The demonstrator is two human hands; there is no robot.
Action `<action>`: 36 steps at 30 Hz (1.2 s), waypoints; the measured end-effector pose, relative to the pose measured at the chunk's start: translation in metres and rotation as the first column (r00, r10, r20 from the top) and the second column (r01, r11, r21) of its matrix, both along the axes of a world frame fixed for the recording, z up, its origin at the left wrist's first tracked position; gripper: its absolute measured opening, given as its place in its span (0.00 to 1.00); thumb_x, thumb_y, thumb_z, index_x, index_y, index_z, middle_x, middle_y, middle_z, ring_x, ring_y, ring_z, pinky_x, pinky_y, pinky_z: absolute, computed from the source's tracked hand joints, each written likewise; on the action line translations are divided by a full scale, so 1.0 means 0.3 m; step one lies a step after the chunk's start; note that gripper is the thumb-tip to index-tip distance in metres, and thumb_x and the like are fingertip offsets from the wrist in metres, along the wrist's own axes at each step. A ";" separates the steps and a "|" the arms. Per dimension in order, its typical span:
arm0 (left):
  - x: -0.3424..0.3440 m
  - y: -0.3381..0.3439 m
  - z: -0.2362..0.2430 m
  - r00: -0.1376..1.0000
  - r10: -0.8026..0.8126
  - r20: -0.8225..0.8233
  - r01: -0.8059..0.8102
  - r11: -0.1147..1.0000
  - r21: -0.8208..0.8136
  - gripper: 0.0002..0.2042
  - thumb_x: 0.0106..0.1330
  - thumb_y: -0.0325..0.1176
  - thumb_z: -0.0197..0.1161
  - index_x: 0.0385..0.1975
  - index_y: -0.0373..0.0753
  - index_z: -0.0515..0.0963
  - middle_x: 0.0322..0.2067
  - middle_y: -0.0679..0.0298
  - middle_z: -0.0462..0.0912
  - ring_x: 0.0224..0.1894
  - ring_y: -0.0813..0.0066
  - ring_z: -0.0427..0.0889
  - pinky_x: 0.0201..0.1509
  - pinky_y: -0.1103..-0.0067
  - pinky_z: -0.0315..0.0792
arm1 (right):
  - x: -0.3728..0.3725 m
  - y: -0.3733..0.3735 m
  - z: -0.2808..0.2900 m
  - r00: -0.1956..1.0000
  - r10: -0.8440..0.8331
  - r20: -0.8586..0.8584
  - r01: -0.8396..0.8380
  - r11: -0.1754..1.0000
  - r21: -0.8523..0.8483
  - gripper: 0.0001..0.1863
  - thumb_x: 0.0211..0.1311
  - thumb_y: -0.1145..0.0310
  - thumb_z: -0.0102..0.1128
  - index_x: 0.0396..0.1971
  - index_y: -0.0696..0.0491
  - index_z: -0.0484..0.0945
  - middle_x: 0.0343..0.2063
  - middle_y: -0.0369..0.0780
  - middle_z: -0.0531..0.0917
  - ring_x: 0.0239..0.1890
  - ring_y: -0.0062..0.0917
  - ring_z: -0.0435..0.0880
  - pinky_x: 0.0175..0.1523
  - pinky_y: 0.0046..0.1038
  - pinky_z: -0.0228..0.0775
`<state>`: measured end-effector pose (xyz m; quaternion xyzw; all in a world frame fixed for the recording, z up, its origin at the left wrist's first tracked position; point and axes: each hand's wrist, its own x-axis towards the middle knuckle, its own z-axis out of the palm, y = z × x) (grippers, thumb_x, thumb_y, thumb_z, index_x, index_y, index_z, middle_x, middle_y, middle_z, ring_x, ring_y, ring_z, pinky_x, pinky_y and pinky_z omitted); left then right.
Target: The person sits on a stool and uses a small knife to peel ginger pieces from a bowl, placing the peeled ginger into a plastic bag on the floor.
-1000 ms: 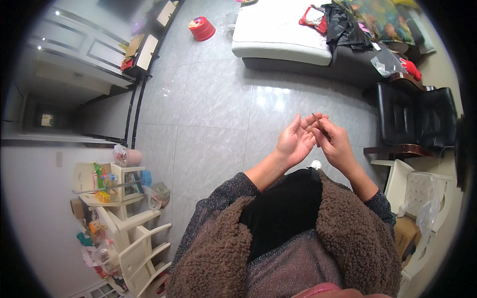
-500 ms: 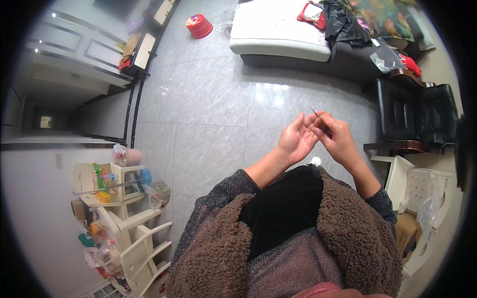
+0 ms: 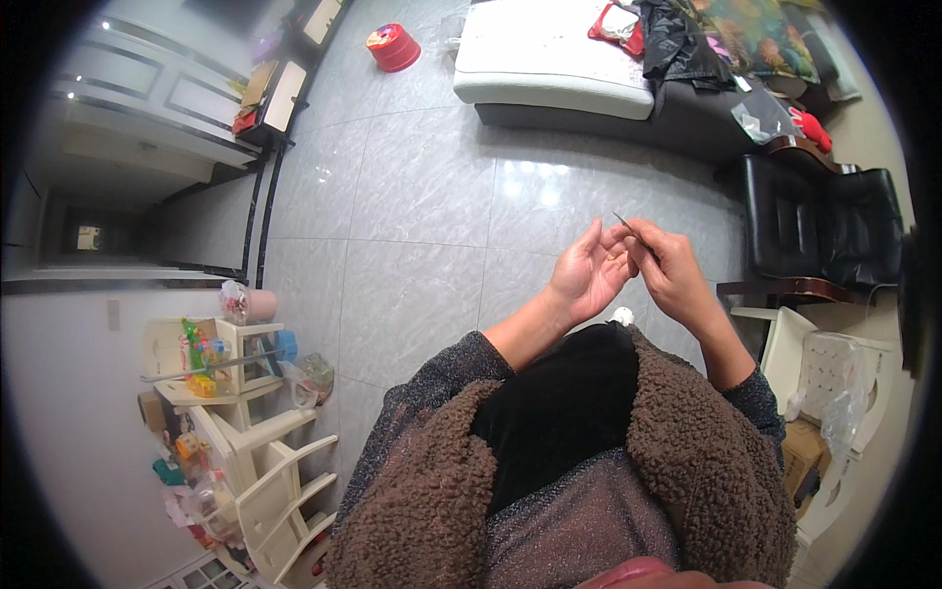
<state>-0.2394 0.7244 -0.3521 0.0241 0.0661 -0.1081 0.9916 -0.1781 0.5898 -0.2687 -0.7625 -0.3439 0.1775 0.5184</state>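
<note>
The right hand [image 3: 675, 272] pinches a slim, dark, pointed tool [image 3: 629, 229], whose tip juts toward eleven o'clock beyond the grip; the left hand [image 3: 592, 278], at nine, is palm-up, loosely cupped. Glossy grey marbled tiles [image 3: 422, 182] spread beneath.

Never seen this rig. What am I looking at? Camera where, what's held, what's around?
No robot here: just a person's bare hands. A wide camera on their head looks down, so straight edges bend near the rim.

The right hand pinches a thin, dark, pointed thing; it's too small to tell what exactly. The left hand is open, palm up, close beside it.

Below is a grey tiled floor with a red tub on it. A black chair is at the right.
</note>
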 end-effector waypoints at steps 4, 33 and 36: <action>0.000 0.001 -0.004 0.999 -0.004 0.037 0.006 0.998 -0.057 0.27 0.79 0.46 0.34 0.59 0.25 0.63 0.58 0.47 0.69 0.62 0.60 0.70 0.71 0.67 0.63 | 0.003 0.005 0.001 1.000 0.009 0.021 -0.010 1.000 0.017 0.08 0.65 0.78 0.50 0.41 0.62 0.76 0.34 0.49 0.85 0.37 0.38 0.86 0.43 0.32 0.75; 0.006 -0.012 0.012 0.997 0.006 -0.078 -0.009 0.999 -0.037 0.27 0.79 0.47 0.35 0.58 0.24 0.63 0.55 0.47 0.70 0.62 0.60 0.70 0.72 0.67 0.63 | 0.021 -0.022 0.003 0.998 0.004 -0.066 -0.007 0.999 -0.043 0.07 0.63 0.78 0.56 0.39 0.62 0.79 0.30 0.45 0.86 0.33 0.25 0.86 0.40 0.26 0.76; 0.005 -0.009 0.025 0.998 -0.027 -0.063 0.029 0.999 0.021 0.28 0.79 0.48 0.35 0.60 0.27 0.65 0.56 0.52 0.73 0.60 0.66 0.72 0.68 0.72 0.68 | 0.023 -0.021 -0.004 0.994 -0.022 -0.107 0.022 1.000 -0.005 0.07 0.64 0.78 0.55 0.39 0.62 0.79 0.31 0.45 0.86 0.34 0.25 0.86 0.40 0.27 0.76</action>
